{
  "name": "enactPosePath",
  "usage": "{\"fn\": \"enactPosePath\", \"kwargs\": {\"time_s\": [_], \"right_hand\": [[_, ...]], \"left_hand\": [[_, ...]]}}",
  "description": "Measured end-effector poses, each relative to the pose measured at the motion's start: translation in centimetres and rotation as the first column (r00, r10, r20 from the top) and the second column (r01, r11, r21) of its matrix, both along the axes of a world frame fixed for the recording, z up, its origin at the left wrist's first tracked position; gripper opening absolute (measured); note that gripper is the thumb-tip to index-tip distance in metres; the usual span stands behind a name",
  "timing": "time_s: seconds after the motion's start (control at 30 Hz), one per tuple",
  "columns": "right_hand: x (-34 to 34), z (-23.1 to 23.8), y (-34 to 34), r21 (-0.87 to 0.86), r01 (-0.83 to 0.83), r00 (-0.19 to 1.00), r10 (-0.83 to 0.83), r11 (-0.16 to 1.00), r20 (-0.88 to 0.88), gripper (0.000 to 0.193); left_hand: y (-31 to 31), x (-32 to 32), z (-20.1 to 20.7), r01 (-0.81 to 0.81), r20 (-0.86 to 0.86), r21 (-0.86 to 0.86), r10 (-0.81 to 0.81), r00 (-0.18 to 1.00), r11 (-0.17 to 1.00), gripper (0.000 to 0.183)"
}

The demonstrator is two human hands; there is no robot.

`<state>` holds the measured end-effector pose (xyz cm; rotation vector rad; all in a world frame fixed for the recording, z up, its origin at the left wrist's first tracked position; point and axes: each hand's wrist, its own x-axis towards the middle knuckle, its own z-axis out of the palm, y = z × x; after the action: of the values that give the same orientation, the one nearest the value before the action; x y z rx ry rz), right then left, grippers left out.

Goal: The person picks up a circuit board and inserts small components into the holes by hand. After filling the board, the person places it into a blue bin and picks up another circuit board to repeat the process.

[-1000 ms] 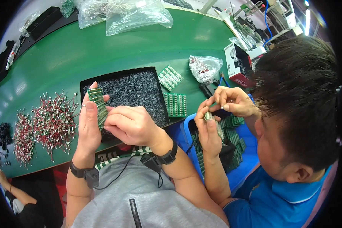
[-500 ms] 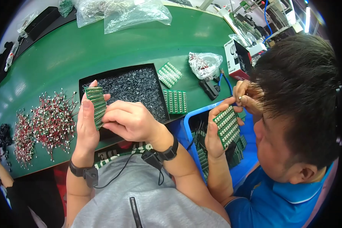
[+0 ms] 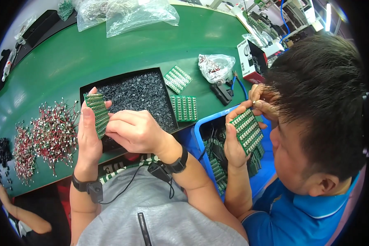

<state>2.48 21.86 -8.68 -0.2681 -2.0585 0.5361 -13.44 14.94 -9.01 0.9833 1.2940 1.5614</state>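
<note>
Left hand (image 3: pixel 88 137) grips a small green rectangular circuit board (image 3: pixel 97 113) upright over the black tray of dark plastic parts (image 3: pixel 137 96); right hand (image 3: pixel 133 131) pinches at the board's edge. Risk: a tiny part slipping from the fingertips, lost in the tray

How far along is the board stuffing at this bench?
Done: hard to judge; two green boards lie flat beside the black tray, their fill state too small to read. In hand: the left hand holds a green board upright while the right hand works at its face. Left: the tray is heaped with small black parts, and a pile of red-wired parts sits on the green table.
</note>
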Motion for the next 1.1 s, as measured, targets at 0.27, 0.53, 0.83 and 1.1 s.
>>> {"fn": "enactPosePath", "kwargs": {"time_s": [0.27, 0.53, 0.83, 1.1], "right_hand": [[0.23, 0.34, 0.18, -0.057, -0.003, 0.999, 0.005, 0.998, 0.037, 0.020], [0.30, 0.13, 0.21, -0.017, -0.048, 0.998, 0.048, 0.999, -0.028, 0.021], [-0.19, 0.00, 0.42, -0.037, 0.020, 1.000, -0.020, 0.999, 0.022, 0.018], [0.09, 0.45, 0.10, -0.066, -0.021, 1.000, 0.021, 0.998, -0.010, 0.019]], "left_hand": [[-0.02, 0.12, 0.02, 0.008, 0.078, 0.002, -0.008, 0.997, 1.000, 0.077], [-0.16, -0.41, -0.13, 0.126, -0.025, -0.018, -0.126, 0.992, 0.992, 0.071], [-0.40, -0.54, 0.25, 0.042, 0.147, -0.008, -0.040, 0.988, 0.999, 0.071], [0.05, -0.48, -0.32, 0.167, 0.129, 0.006, -0.166, 0.978, 0.986, 0.076]]}}
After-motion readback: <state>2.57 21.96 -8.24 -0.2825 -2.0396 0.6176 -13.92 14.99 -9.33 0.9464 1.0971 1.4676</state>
